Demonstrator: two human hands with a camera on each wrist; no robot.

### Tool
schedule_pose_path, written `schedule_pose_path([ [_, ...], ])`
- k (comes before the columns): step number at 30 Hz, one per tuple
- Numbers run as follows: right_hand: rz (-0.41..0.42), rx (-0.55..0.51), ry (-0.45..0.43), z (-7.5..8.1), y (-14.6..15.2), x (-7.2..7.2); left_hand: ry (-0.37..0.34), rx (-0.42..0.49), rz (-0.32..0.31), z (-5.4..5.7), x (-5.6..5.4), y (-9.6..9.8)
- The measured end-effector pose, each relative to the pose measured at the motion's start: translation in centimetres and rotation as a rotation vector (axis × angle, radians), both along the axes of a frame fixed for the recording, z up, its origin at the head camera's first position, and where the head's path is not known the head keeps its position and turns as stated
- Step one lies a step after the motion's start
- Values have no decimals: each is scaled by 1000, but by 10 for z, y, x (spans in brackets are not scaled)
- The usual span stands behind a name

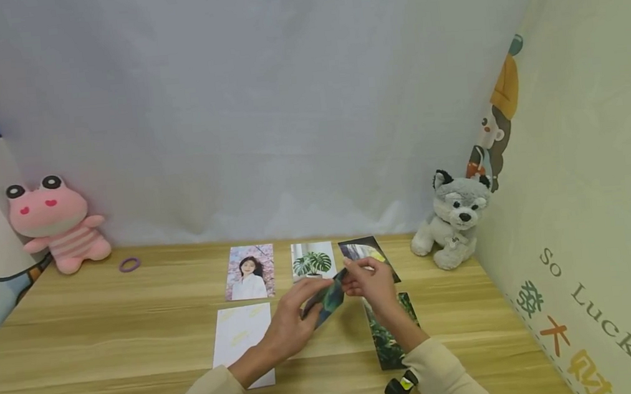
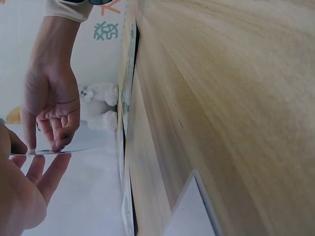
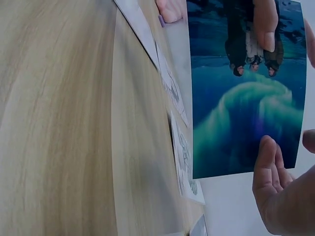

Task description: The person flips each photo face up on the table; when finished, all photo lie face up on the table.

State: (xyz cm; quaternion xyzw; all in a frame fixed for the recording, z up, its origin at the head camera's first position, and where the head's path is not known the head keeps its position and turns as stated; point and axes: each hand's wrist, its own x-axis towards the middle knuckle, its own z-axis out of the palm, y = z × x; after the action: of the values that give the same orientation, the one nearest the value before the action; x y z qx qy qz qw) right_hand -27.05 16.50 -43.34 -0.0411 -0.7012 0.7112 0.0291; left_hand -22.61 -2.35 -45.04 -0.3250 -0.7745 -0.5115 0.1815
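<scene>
A photo print [image 3: 241,113] of people beneath green northern lights is held up off the table. My left hand [image 1: 292,318] grips one end of it, thumb on the picture side and fingers behind, as the left wrist view shows. At the other end my right hand [image 1: 375,285] pinches it with the fingertips. Beneath and around the hands lie more prints: a portrait [image 1: 250,273], a potted plant [image 1: 313,261], a dark print with yellow [image 1: 367,249], and green foliage [image 1: 387,341] partly hidden under my right forearm. A white sheet [image 1: 240,335] lies beside my left wrist.
At the table's left back sits a pink plush frog [image 1: 61,225], with a purple ring [image 1: 129,264] beside it. A grey plush husky [image 1: 455,219] sits at the back right. A white curtain [image 1: 262,101] hangs behind the wooden table [image 1: 109,352].
</scene>
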Motion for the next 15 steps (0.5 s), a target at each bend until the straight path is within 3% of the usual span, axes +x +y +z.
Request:
schedule_pose_path([
  [4,-4,19,28,0,-2,1,22,29,13,-1,-1,0],
  [8,-4,71,33,0,0,1,-4,68,36,-1,-2,-1],
  [12,19,248,19,0,4,2,-87,122,63,0,-3,-4],
  [15,92,354,2,-1,12,4,-166,186,70,2,-5,-4],
])
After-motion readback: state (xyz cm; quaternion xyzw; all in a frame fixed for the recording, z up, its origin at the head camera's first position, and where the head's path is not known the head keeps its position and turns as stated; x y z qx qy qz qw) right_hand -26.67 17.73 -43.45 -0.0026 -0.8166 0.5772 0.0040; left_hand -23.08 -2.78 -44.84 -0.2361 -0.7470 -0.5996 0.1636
